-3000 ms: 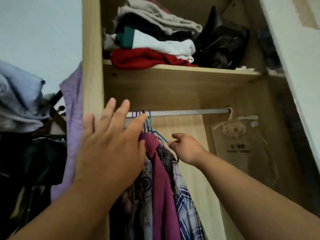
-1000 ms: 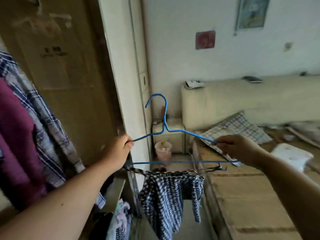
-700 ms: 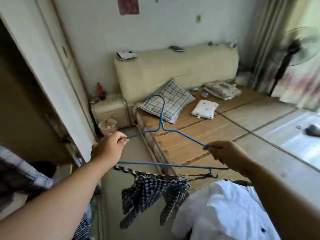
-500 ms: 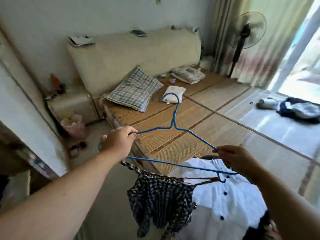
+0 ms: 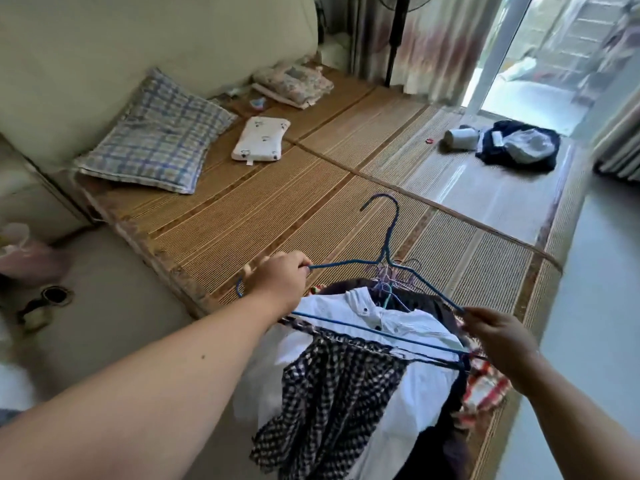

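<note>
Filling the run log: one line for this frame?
left hand: grips hanger end | right hand: pinches other end | checked cloth: hangs from hanger | below: white shirt on mat

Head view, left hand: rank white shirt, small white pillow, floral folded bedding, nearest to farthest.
From the left hand, gripping the blue hanger:
1. White shirt, just below it, to the right.
2. Small white pillow, ahead on the mat.
3. Floral folded bedding, farthest, at the mat's far end.
</note>
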Motion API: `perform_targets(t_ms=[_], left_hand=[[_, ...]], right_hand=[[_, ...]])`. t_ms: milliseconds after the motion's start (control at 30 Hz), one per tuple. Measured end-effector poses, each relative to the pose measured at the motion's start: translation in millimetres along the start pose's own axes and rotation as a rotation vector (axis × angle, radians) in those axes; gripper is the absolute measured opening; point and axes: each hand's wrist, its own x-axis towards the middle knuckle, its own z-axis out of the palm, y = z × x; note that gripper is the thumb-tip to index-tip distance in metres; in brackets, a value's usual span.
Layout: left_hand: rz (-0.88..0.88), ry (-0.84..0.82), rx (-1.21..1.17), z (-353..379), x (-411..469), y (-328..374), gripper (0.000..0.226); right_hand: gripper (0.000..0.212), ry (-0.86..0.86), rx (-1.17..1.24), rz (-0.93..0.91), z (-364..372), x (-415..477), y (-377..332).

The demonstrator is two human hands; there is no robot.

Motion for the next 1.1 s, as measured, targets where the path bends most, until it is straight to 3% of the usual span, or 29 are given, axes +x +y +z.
perform_targets(t_ms=[233, 400, 533, 767, 1100], left_hand=[[-0.258, -0.246, 0.122, 94, 68, 5, 0.026], [-0.164, -0.251, 0.106, 131, 85, 4, 0.039], [-0.128, -0.341, 0.107, 137, 79, -7, 0.058], [-0.199, -0.303, 0.12, 80, 41, -29, 0.059], [-0.295, 0.249, 0.271, -117, -82, -100, 0.059]], right_hand=[[0.019, -0.052, -0.496, 0.088, 37, 101, 62], [0.023, -0.057, -0.555, 0.128, 54, 143, 87], [0.05, -0.187, -0.678, 0.105, 64, 156, 80], [0.051, -0.426, -0.791, -0.207, 126, 137, -4], [0.052, -0.697, -0.597, -1.0, 273, -16, -217]])
